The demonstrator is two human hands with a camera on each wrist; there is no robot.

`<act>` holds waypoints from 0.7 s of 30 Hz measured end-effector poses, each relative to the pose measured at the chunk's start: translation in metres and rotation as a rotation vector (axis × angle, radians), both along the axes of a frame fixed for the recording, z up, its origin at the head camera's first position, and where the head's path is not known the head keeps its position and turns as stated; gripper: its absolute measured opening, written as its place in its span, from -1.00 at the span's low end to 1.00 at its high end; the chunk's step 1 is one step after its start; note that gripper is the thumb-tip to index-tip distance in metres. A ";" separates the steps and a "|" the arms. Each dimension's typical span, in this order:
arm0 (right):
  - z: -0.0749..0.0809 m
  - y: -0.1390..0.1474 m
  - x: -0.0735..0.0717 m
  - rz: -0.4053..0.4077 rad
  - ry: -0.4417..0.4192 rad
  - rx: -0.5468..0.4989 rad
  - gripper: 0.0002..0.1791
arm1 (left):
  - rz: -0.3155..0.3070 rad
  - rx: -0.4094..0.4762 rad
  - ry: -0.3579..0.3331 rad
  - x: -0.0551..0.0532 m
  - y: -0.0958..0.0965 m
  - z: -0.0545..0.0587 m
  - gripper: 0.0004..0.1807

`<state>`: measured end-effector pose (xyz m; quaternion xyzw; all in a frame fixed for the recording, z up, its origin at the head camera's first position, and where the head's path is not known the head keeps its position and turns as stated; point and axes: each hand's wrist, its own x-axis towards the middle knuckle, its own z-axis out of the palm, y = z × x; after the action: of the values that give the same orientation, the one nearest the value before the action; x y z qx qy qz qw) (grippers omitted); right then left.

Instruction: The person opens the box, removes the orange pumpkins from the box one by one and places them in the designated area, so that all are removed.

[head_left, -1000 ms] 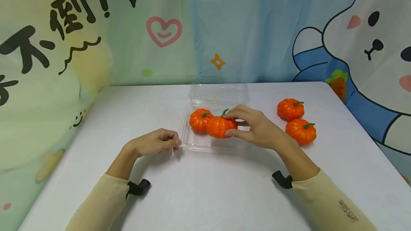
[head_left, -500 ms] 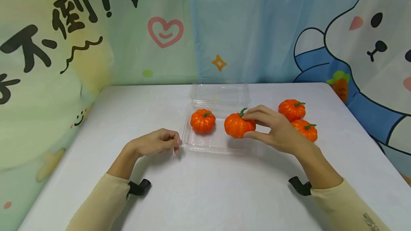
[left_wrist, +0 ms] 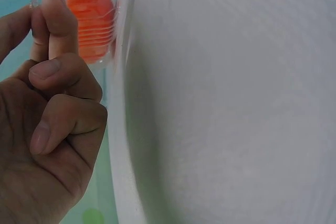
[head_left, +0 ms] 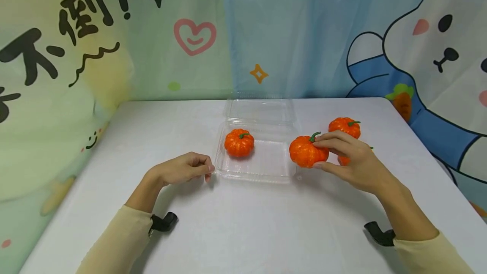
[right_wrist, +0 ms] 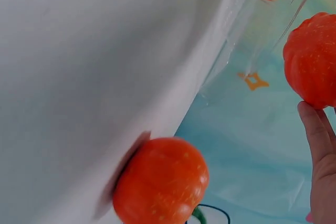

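Note:
My right hand (head_left: 350, 160) holds a small orange pumpkin (head_left: 306, 151) with a green stem between thumb and fingers, over the right edge of a clear plastic box (head_left: 270, 172). The right wrist view shows this held pumpkin (right_wrist: 314, 61) off the table. Another pumpkin (head_left: 239, 143) sits inside the box on its left side. My left hand (head_left: 182, 168) pinches the box's front left corner between thumb and fingertip, its other fingers curled, as the left wrist view shows. The box's clear lid (head_left: 260, 111) lies folded back behind it.
Two more pumpkins are on the table's right side. The farther pumpkin (head_left: 344, 126) shows beyond my right hand; the nearer pumpkin (head_left: 343, 160) is mostly hidden behind that hand. A printed cloth (head_left: 274, 33) hangs behind the white table (head_left: 243, 231).
My right hand has moved right with its pumpkin, from beside the pumpkin in the box to the box's right edge. My left hand has stayed at the corner.

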<state>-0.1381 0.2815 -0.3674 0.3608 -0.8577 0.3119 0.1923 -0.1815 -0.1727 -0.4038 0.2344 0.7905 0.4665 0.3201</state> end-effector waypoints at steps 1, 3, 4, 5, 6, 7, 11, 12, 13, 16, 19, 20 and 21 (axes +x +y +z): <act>0.000 0.002 0.001 -0.001 0.004 -0.005 -0.45 | 0.000 -0.002 -0.001 0.000 0.000 0.000 -0.75; 0.001 0.006 0.002 -0.004 0.013 -0.010 -0.39 | 0.001 -0.004 -0.004 -0.001 0.001 0.000 -0.75; 0.002 0.008 0.002 -0.004 0.016 -0.013 -0.38 | 0.001 -0.004 -0.006 -0.001 0.001 0.000 -0.75; 0.002 0.010 0.003 -0.005 0.017 -0.015 -0.38 | 0.000 -0.003 -0.006 -0.001 0.001 0.000 -0.75; 0.003 0.012 0.004 -0.005 0.018 -0.017 -0.39 | -0.001 0.000 -0.009 -0.001 0.002 0.000 -0.75; 0.003 0.014 0.003 -0.003 0.021 -0.018 -0.41 | 0.001 0.002 -0.009 -0.001 0.001 0.000 -0.75; 0.002 0.023 0.005 -0.011 0.024 -0.011 -0.49 | -0.001 0.009 -0.004 0.000 0.001 -0.001 -0.74; 0.002 0.025 0.005 -0.016 0.025 -0.006 -0.46 | -0.002 0.008 -0.001 0.000 0.001 -0.001 -0.74; 0.001 0.028 0.006 -0.023 0.026 0.001 -0.41 | -0.002 0.004 0.004 0.000 0.001 -0.001 -0.74; -0.002 0.036 0.011 -0.042 0.023 0.008 -0.30 | -0.004 -0.002 0.010 0.000 0.000 0.000 -0.75; -0.004 0.043 0.017 -0.064 0.018 0.017 -0.27 | -0.006 -0.008 0.012 0.000 0.000 0.001 -0.75; -0.004 0.045 0.019 -0.072 0.010 0.018 -0.27 | -0.006 -0.009 0.010 -0.001 0.000 0.001 -0.75; -0.005 0.047 0.021 -0.077 0.001 0.022 -0.26 | -0.006 -0.009 0.008 -0.001 0.000 0.001 -0.75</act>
<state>-0.1171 0.3288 -0.3722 0.3296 -0.8743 0.2944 0.2007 -0.1826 -0.1728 -0.4029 0.2372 0.7932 0.4609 0.3197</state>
